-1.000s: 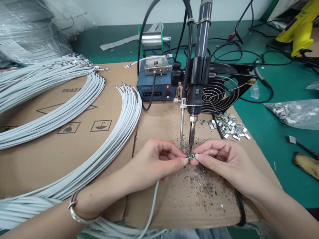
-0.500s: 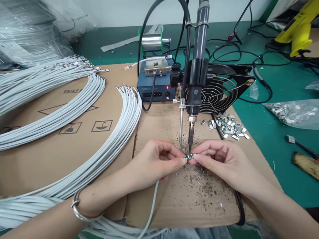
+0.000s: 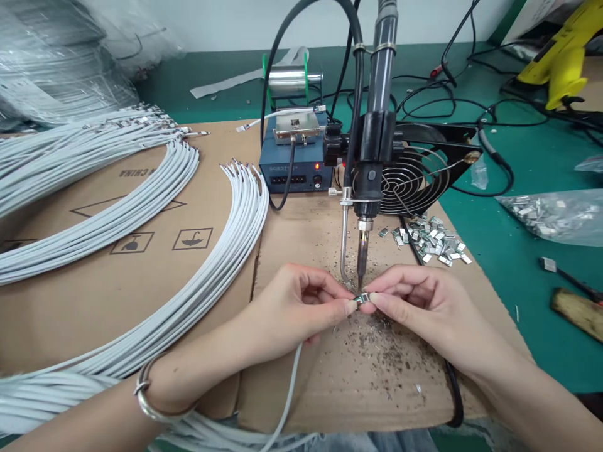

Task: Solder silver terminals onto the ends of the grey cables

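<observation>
Between thumb and fingers, my left hand (image 3: 306, 307) pinches the end of a white cable (image 3: 291, 383), whose length hangs down below the palm. A small metal USB connector (image 3: 364, 298) is pinched by my right hand (image 3: 414, 298). The cable's thin wires meet the connector between my fingertips. Directly above them points the tip of a soldering iron (image 3: 362, 257), held upright in a stand; tip and connector appear to touch or nearly so. A thin bent solder feed tube (image 3: 344, 238) ends just left of the tip.
Bundles of white cables (image 3: 226, 251) lie on cardboard (image 3: 301, 395) at left. Loose connectors (image 3: 436, 238) are heaped at right, near a fan (image 3: 409, 179) and a bag of connectors (image 3: 560, 213). Behind stand a blue control box (image 3: 294, 166) and a solder spool (image 3: 287, 80).
Both hands have shifted very slightly to the right with the connector and wires, staying under the iron tip. Both grips are unchanged.
</observation>
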Available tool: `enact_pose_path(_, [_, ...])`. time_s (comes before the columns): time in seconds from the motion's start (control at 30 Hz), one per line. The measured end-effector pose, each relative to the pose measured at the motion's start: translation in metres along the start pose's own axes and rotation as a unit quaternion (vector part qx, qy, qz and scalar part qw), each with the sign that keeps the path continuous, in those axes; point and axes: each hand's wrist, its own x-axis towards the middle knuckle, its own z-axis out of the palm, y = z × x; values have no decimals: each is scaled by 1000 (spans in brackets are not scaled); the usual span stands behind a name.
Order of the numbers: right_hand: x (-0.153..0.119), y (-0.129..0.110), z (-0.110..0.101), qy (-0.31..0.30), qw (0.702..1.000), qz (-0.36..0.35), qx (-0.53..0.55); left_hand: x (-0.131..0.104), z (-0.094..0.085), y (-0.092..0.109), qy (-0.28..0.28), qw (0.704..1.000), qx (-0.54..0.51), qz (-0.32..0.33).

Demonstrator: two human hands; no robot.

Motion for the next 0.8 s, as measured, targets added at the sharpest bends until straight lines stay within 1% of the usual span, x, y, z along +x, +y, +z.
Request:
enact_pose_path(0.37, [2,7,1,18,998,6,-54,3,0,-2,9,1000,18,-15])
enact_pose_path(0.47, [1,7,0,5,998,2,-68,3,1,-2,9,1000,16,-16])
enact_pose_path(0.6, [-3,6,-3,-16,997,0,-79,-3,4,-2,-6,1000,11,-25])
enact_pose_path(0.7, [-9,6,-6,-47,998,12,-49,-13,10,-3,-19,999,-13,-30])
enact_pose_path(0.8, [-18,3,-7,-84,996,27,-13,-26,19,-6,-22,996,-68,-44])
